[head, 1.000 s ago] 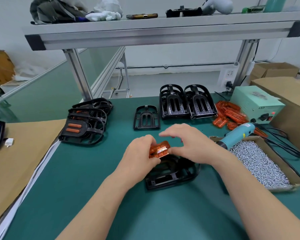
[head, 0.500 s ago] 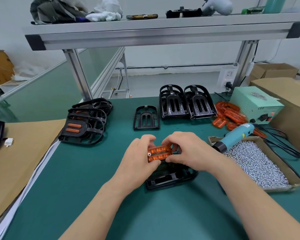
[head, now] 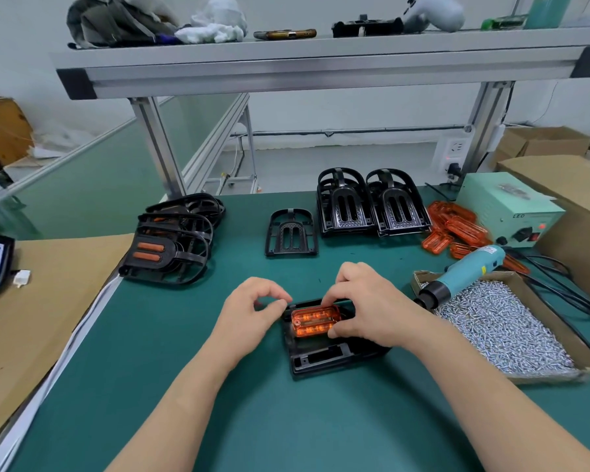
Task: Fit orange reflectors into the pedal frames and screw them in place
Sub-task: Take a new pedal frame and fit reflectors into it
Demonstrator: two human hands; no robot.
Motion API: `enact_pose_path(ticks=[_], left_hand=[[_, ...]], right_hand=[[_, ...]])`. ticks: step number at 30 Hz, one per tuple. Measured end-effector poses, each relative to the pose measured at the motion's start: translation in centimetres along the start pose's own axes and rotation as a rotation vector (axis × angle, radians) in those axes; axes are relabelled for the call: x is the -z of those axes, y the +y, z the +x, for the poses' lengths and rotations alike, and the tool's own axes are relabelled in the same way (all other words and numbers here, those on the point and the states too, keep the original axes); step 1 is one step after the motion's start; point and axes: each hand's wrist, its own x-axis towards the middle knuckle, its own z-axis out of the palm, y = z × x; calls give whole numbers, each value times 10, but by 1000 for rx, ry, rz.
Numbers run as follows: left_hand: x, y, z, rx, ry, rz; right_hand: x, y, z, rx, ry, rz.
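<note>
Near centre, green mat: black pedal frame (head: 324,356) lies flat with the orange reflector (head: 315,321) in its recess.

Right hand (head: 372,308): fingers curled over the reflector's right end, thumb on the near edge, clamped on it.

Left hand (head: 252,313): thumb and forefinger curled, tips close together at the frame's far left corner. Cannot tell whether they grip it.

Risks (judgement):
- The reflector may sit cocked if only the right end is pressed home. The screw holes would then miss, or a screw would crack the plastic.
- The frame may slide on the mat if the left hand is not bracing it.
- No screw is in yet, so the reflector could lift out when released.

Containers:
- Right: shallow cardboard box (head: 556,325), heaped with silver screws (head: 501,328). The teal electric screwdriver (head: 464,277) rests across its far left corner.
- Further right: spare reflectors (head: 457,226) lie loose on the mat, in no container.
- Far right: open carton (head: 545,141), contents hidden.
</note>
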Motion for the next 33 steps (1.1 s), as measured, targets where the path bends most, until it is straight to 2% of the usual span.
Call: enact_pose_path(ticks=[7,13,20,24,28,31,33], left_hand=[[-4,-5,-3,29,-84,11],[-9,-6,-4,-22,-121,165],[-11,-6,-6,-32,-118,189],[-16,2,-7,-99,-77,176],[-32,14,-4,-146,-156,262],[-40,16,-1,-110,-241,346],[-41,16,2,-84,-280,327]], right_hand=[[-1,-3,1,48,-12,-40],[-2,-5,1,60,-49,-118],[-4,-5,-6,46,-45,-58],[-7,-7,-6,25,-64,-110],[-8,-11,-4,15,-66,-154],[-2,-11,-11,14,8,-106],[10,-8,-20,-18,157,-13]])
